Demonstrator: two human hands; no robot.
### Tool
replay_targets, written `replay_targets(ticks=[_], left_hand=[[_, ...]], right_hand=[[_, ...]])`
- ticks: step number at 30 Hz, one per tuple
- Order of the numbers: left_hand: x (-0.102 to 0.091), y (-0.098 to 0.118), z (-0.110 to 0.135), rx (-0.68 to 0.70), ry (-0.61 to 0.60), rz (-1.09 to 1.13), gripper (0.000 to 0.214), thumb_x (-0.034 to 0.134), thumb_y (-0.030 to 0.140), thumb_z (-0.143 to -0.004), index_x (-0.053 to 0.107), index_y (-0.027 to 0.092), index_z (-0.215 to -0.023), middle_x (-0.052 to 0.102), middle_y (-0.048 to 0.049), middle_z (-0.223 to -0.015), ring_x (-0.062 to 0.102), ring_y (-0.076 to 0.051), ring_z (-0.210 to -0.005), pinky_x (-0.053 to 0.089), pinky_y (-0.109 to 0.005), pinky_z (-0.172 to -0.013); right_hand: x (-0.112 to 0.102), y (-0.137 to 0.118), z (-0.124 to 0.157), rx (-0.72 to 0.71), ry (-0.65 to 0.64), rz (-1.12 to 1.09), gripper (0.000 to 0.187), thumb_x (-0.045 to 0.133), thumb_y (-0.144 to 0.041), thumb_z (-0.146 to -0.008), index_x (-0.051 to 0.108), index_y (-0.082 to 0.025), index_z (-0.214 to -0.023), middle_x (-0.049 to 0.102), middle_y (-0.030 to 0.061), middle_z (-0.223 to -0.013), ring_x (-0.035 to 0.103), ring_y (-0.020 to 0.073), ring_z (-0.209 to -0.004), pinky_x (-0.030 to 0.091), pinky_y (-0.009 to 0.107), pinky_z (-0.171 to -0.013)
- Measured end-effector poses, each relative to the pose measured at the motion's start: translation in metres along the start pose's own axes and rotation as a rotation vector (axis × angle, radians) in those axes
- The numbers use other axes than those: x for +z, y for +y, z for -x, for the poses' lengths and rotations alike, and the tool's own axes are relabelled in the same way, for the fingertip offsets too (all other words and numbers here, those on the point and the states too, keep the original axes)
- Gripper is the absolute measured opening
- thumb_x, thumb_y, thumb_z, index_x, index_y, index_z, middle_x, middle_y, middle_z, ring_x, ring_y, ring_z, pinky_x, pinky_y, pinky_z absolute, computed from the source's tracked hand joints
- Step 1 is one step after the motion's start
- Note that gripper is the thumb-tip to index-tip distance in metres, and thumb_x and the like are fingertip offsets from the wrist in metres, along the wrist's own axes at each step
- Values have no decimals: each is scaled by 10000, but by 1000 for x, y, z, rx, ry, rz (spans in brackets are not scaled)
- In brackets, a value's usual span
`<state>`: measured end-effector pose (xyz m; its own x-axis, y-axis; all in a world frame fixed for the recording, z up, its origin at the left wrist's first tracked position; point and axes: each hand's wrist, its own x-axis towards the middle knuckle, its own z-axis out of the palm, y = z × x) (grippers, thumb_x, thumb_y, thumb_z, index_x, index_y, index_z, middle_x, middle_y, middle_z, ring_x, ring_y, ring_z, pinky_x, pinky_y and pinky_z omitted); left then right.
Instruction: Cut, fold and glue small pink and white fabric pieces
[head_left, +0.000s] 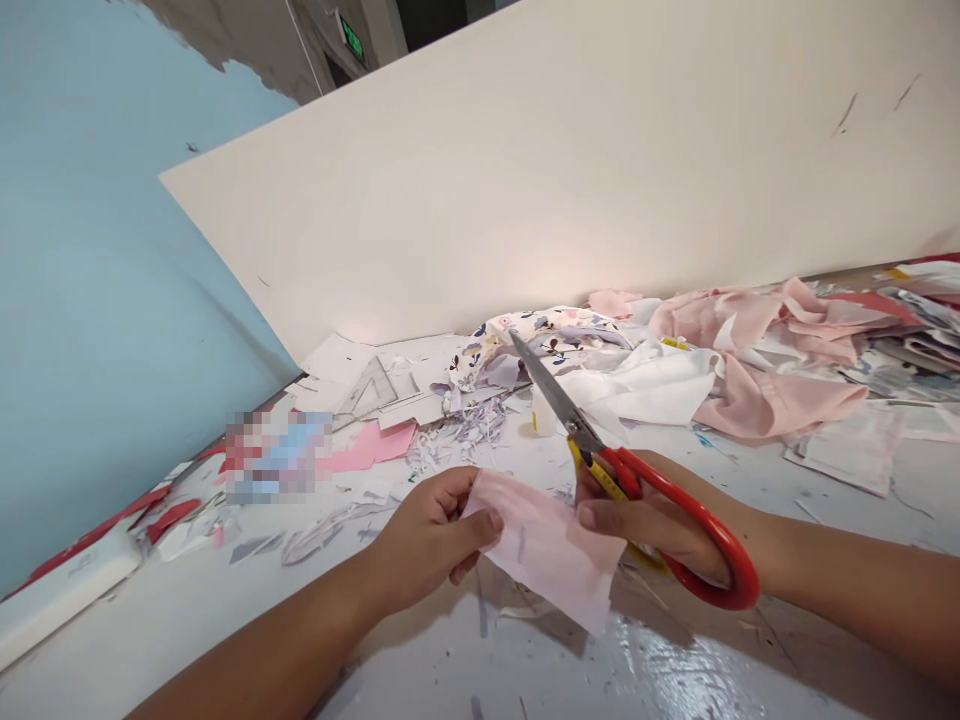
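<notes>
My left hand (pixel 427 535) pinches the left edge of a small pale pink fabric piece (pixel 547 548), held just above the white table (pixel 675 660). My right hand (pixel 660 515) grips red-handled scissors (pixel 600 450) and also touches the right edge of the pink piece with its thumb. The scissor blades are closed and point up and to the left, away from the fabric.
A heap of pink, white and floral cloth (pixel 675 370) lies behind the hands along a tilted cream board (pixel 562 170). Paper scraps, shredded bits (pixel 465 435), a clear triangle ruler (pixel 371 390) and a pink sheet (pixel 371 447) litter the left side. A blue wall stands at left.
</notes>
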<state>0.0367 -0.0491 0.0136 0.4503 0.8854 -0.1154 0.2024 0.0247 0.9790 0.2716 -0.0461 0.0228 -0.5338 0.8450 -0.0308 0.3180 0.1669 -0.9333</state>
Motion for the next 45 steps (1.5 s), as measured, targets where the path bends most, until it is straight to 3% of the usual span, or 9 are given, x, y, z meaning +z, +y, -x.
replay_targets(ticks=[5, 8, 12, 15, 18, 24, 28, 37, 45], left_hand=[[-2, -6, -2, 43, 48, 146, 358, 562, 485, -742, 574, 168, -906, 537, 32, -588, 443, -23, -398, 311, -152, -397], [3, -9, -3, 62, -28, 277, 527, 537, 617, -675, 560, 164, -941, 585, 1, -571, 545, -92, -447, 369, -185, -422], [19, -10, -4, -108, -115, 233, 422, 672, 468, -640, 545, 152, -888, 626, -20, -584, 584, -116, -457, 363, -178, -403], [25, -9, -4, -173, -40, 201, 276, 653, 381, -686, 550, 145, -783, 568, 19, -484, 531, -93, -380, 335, -178, -374], [19, -7, -5, -81, 101, 86, 219, 604, 334, -733, 529, 139, -665, 531, 23, -400, 488, -72, -355, 314, -180, -396], [3, -4, -7, 4, 327, 124, 187, 589, 322, -739, 511, 155, -713, 592, 22, -522, 486, -64, -377, 348, -203, -434], [2, -4, -7, 47, 403, 172, 189, 593, 324, -740, 504, 162, -703, 588, 28, -509, 485, -65, -383, 351, -208, -439], [0, -2, -5, 150, 462, 219, 199, 591, 343, -750, 520, 175, -670, 546, 59, -432, 482, -63, -394, 355, -221, -472], [-3, -3, -4, 157, 464, 193, 230, 582, 356, -756, 535, 174, -624, 532, 47, -392, 490, -78, -417, 355, -232, -495]], right_hand=[[5, -1, 0, 45, -16, 52, 179, 529, -231, -747, 417, -193, -613, 449, -51, -552, 433, 94, -518, 348, 213, -489], [10, 3, 1, 31, 33, -3, 191, 506, -255, -779, 406, -201, -625, 450, -50, -566, 457, 98, -529, 382, 217, -513], [18, 6, 1, 8, 91, -85, 238, 489, -346, -815, 420, -207, -635, 478, -42, -538, 489, 115, -513, 414, 239, -534], [22, 9, 1, 37, 112, -150, 297, 492, -448, -808, 432, -207, -643, 497, -30, -549, 508, 127, -508, 424, 251, -524], [22, 16, 1, 21, 195, -162, 407, 371, -572, -824, 471, -203, -682, 526, 4, -624, 535, 158, -591, 439, 273, -551], [18, 20, 5, -169, 209, 138, 460, 286, -640, -810, 436, -206, -835, 526, 25, -696, 509, 183, -647, 435, 319, -584], [17, 12, 7, -162, 206, 234, 400, 330, -604, -813, 406, -216, -874, 554, 38, -717, 520, 203, -677, 424, 332, -587], [8, 4, 0, 126, 144, 349, 277, 489, -456, -784, 345, -231, -709, 501, -23, -658, 484, 150, -587, 401, 267, -540], [7, 5, 0, 83, 146, 565, 265, 486, -451, -758, 333, -235, -744, 584, 39, -744, 512, 185, -615, 395, 288, -526]])
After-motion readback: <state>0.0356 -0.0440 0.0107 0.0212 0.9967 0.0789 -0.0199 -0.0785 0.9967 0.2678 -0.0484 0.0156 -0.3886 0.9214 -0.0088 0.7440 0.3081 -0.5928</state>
